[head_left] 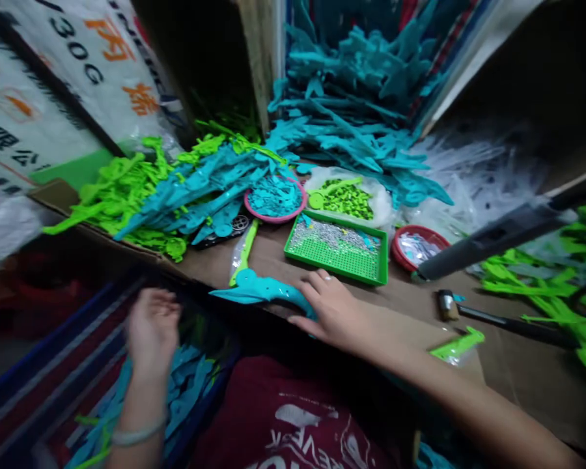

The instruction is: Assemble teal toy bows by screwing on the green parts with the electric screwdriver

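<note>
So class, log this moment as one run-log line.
right hand: on teal plastic toy part | left hand: in striped bag | green square tray: beyond
</note>
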`<state>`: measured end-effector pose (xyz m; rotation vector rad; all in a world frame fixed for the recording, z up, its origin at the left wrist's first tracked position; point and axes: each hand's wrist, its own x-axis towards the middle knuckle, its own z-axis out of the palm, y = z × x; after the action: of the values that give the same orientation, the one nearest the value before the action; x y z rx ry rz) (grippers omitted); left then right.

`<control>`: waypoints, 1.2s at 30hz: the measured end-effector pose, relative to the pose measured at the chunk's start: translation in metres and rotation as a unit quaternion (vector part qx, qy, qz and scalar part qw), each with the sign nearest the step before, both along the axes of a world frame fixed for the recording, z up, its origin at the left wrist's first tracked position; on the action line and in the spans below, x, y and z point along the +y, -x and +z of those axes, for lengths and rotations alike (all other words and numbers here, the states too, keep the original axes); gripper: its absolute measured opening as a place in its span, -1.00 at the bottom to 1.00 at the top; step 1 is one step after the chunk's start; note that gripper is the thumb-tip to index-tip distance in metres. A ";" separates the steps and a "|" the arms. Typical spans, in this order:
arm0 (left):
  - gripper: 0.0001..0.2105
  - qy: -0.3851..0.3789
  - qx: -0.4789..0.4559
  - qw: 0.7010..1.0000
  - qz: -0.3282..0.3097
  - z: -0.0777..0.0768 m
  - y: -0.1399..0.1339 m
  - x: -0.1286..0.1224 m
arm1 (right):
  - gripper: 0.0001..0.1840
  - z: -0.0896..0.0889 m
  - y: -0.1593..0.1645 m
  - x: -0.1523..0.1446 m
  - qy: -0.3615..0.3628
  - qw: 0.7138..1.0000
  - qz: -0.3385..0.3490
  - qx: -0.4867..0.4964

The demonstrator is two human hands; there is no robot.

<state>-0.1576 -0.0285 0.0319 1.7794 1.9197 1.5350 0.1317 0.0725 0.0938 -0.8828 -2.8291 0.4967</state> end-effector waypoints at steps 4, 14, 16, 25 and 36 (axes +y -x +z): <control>-0.53 0.085 -0.271 0.958 0.051 -0.021 -0.040 0.003 | -0.36 -0.028 0.072 0.030 0.026 0.998 0.036 -0.036; -0.61 0.243 -0.662 0.708 -0.023 -0.015 -0.074 -0.019 | -0.38 -0.039 0.045 0.012 0.104 0.988 0.093 -0.069; -0.65 0.238 -0.660 0.713 -0.016 -0.017 -0.076 -0.020 | -0.38 -0.033 0.052 0.018 0.166 0.983 0.077 -0.033; -0.67 0.249 -0.645 0.721 -0.050 -0.011 -0.097 -0.029 | -0.63 -0.052 0.147 0.044 0.439 0.885 -0.063 0.142; -0.61 0.304 -0.588 0.747 -0.052 -0.024 -0.094 -0.033 | -0.60 0.016 -0.001 0.014 -0.027 0.999 0.026 0.008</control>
<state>-0.0636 -0.0612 0.0083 0.3611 1.2996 1.2139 0.1331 0.0861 0.1101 -0.7942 -2.8433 0.4290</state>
